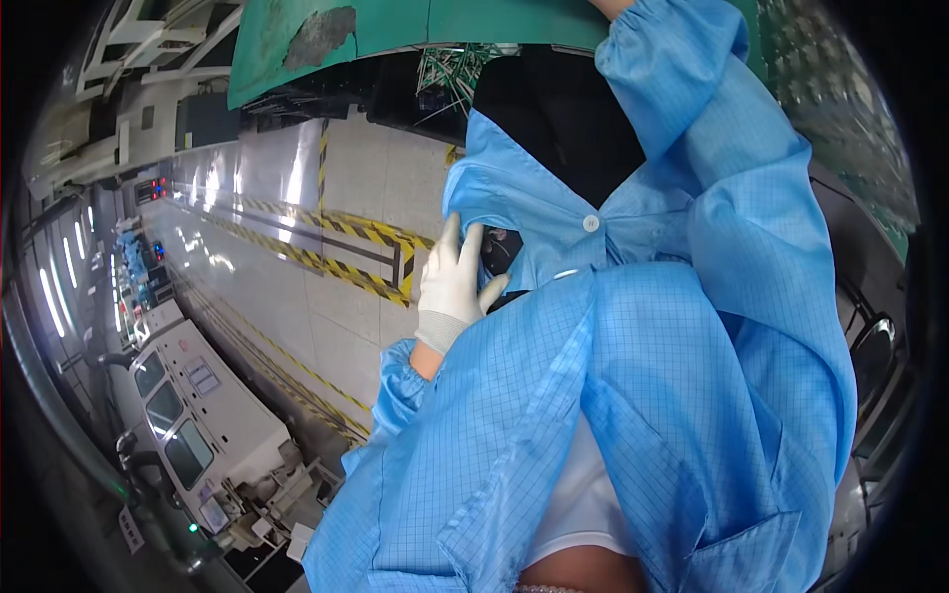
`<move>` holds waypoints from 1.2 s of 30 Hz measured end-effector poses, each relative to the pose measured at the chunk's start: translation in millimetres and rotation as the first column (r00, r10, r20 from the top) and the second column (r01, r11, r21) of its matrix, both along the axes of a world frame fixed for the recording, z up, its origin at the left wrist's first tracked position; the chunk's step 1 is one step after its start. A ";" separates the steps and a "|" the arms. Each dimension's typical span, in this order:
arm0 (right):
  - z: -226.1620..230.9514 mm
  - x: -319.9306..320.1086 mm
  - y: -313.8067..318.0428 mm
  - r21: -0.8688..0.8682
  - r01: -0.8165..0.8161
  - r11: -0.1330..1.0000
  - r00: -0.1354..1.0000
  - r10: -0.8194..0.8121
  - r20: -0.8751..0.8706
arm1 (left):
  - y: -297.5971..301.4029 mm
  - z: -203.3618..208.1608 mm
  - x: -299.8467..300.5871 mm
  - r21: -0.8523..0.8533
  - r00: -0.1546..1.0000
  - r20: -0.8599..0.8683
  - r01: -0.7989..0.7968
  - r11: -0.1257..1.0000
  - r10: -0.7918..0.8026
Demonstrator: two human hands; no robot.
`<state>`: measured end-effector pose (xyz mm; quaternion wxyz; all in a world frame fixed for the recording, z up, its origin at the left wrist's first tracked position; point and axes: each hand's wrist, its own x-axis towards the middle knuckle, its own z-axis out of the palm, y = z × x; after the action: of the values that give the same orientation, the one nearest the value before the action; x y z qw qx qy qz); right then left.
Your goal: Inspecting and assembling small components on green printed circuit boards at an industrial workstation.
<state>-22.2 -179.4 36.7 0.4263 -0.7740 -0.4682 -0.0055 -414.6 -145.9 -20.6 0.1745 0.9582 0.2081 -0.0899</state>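
Observation:
I wear a blue checked smock [633,326] with white buttons, and dark cloth [559,119] shows below its opening. My left hand [453,277], in a white glove, lies against the side of the smock near its lower part. Its fingers are stretched and apart, and the thumb points toward a gap in the cloth. Something dark with a small pattern [501,249] shows in that gap; what it is I cannot make out. My right arm [761,188] reaches up along the right side to a green surface [435,22]; only the wrist shows, and the hand lies beyond the upper edge.
The green surface has a worn grey patch [321,37]. Below it is a tangle of thin green-white strands [460,74]. Yellow-black tape [341,272] marks the grey floor. A white machine with dark windows [198,415] stands at left, and a dark chair [874,346] at right.

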 end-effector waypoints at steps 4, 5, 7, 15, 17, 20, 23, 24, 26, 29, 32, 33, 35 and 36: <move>0.4 0.4 -1.3 -0.068 0.035 0.997 0.999 -0.033 0.028 | 3.1 -4.1 20.6 0.103 0.993 -0.051 0.113 0.988 -0.108; 0.5 -0.2 -1.1 -0.081 0.034 0.996 0.999 -0.031 0.038 | 3.0 -5.3 24.8 0.115 0.988 -0.068 0.144 0.983 -0.137; 1.0 -3.2 -1.8 -0.074 0.036 0.997 0.999 -0.033 0.034 | 0.7 -6.6 35.4 0.148 0.984 -0.082 0.169 0.975 -0.158; 1.7 -3.0 -6.3 -0.078 0.034 0.996 0.998 -0.029 0.063 | 4.7 -15.9 33.5 0.274 0.968 0.119 0.183 0.944 -0.222; 2.3 -3.2 -4.8 -0.087 0.043 0.995 0.992 -0.032 0.121 | 2.6 -13.4 33.4 0.269 0.971 0.137 0.156 0.951 -0.198; 0.7 -4.0 -1.1 -0.095 0.023 0.995 0.995 -0.014 0.097 | 0.5 -10.2 37.1 0.294 0.981 0.103 0.130 0.947 -0.167; -2.5 -2.9 -0.8 -0.076 0.023 0.997 0.992 -0.013 0.127 | -0.8 -13.6 38.4 0.325 0.988 0.091 0.092 0.941 -0.128; -2.4 -2.8 -1.5 -0.077 0.023 0.997 0.992 -0.013 0.129 | 0.3 -15.8 38.1 0.324 0.987 0.093 0.092 0.942 -0.128; -1.1 -4.1 -3.5 -0.083 0.011 0.996 0.995 -0.003 0.099 | 1.3 -20.0 36.2 0.334 0.987 0.107 0.079 0.939 -0.121; -2.9 -1.9 -2.4 -0.064 0.014 0.998 0.992 -0.005 0.129 | -0.2 -22.8 37.0 0.379 0.996 0.013 0.072 0.923 -0.084; -0.6 -3.2 -2.5 -0.063 0.011 0.998 0.995 -0.004 0.104 | 0.5 -11.5 38.1 0.389 0.991 0.004 0.120 0.914 -0.131; 0.4 -3.1 -0.8 -0.063 0.007 0.998 0.994 -0.001 0.106 | 2.5 -6.9 37.3 0.389 0.992 0.006 0.116 0.914 -0.128; 0.5 -3.3 2.1 -0.050 0.014 0.999 0.991 -0.007 0.135 | 8.5 4.4 36.5 0.400 0.964 0.074 0.206 0.893 -0.255; 2.2 -4.9 2.9 -0.048 0.010 0.999 0.991 -0.004 0.137 | 11.7 13.7 33.4 0.402 0.965 0.075 0.202 0.893 -0.252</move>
<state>-27.0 -176.5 38.8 0.3744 -0.7835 -0.4936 -0.0487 -381.2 -134.2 -6.9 -0.0194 0.9951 0.0972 -0.0063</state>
